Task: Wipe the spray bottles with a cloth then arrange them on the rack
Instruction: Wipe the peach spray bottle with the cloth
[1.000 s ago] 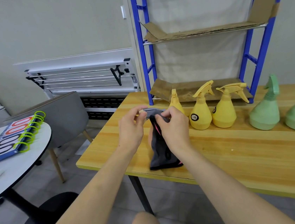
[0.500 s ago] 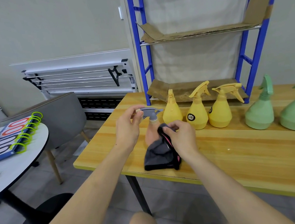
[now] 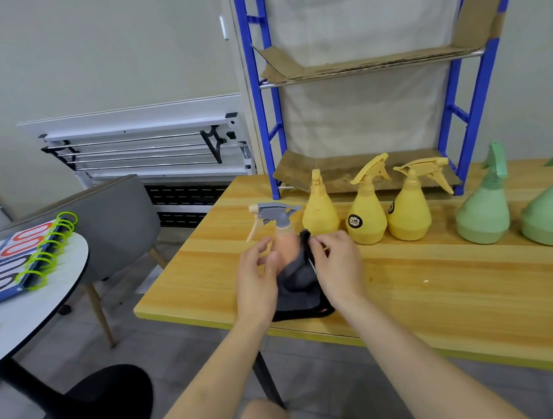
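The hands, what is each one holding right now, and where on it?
Right hand grips the cloth at its top edge; left hand holds the peach bottle's body.

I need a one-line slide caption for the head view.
Both hands wipe a peach spray bottle with a dark cloth on the wooden table.

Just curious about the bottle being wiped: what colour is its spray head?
Grey, with a pale cream trigger, on the peach spray bottle; the head view shows it.

A plain office or back room: a wooden worktop at right centre, a blue metal rack lined with cardboard above it, a folded white table against the wall, and a round white table with a grey chair at left
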The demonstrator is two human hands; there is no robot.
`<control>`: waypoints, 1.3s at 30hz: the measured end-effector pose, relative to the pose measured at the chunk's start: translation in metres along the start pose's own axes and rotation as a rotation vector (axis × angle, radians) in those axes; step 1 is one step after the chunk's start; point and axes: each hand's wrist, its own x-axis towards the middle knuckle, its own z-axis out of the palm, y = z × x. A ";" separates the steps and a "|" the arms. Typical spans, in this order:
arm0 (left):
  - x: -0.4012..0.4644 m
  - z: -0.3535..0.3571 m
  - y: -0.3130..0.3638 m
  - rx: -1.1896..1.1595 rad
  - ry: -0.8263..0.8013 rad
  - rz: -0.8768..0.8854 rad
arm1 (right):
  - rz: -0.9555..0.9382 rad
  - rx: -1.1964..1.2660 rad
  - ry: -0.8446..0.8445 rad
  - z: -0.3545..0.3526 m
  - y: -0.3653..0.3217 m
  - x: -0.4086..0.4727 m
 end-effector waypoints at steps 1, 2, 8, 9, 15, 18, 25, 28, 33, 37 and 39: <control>0.003 0.002 0.002 -0.015 -0.004 0.002 | -0.015 0.039 -0.041 -0.002 0.001 -0.003; 0.006 0.004 0.003 -0.034 -0.005 -0.007 | -0.020 0.071 -0.076 -0.005 0.001 -0.007; 0.019 0.011 0.015 -0.051 0.021 -0.051 | -0.142 0.007 -0.335 -0.014 0.008 -0.020; 0.022 0.012 0.018 -0.052 0.017 -0.059 | -0.160 -0.020 -0.359 -0.014 0.010 -0.019; 0.033 0.013 0.020 0.083 0.012 -0.061 | -0.070 0.033 -0.325 -0.008 0.011 -0.006; 0.037 0.008 0.019 0.157 -0.030 -0.036 | -0.124 0.083 -0.287 -0.010 0.002 0.004; 0.042 0.001 0.016 0.212 -0.114 0.000 | -0.187 0.013 -0.310 -0.007 0.015 0.005; 0.043 -0.003 0.015 0.204 -0.146 0.008 | -0.169 -0.138 -0.396 -0.008 0.029 -0.001; 0.044 -0.007 0.015 0.201 -0.164 0.005 | -0.067 -0.129 -0.416 -0.009 0.013 0.008; 0.043 -0.008 0.015 0.209 -0.179 0.016 | -0.047 0.000 -0.319 -0.013 -0.003 0.006; 0.043 -0.007 0.015 0.211 -0.185 0.010 | -0.061 0.023 -0.382 -0.013 -0.003 0.003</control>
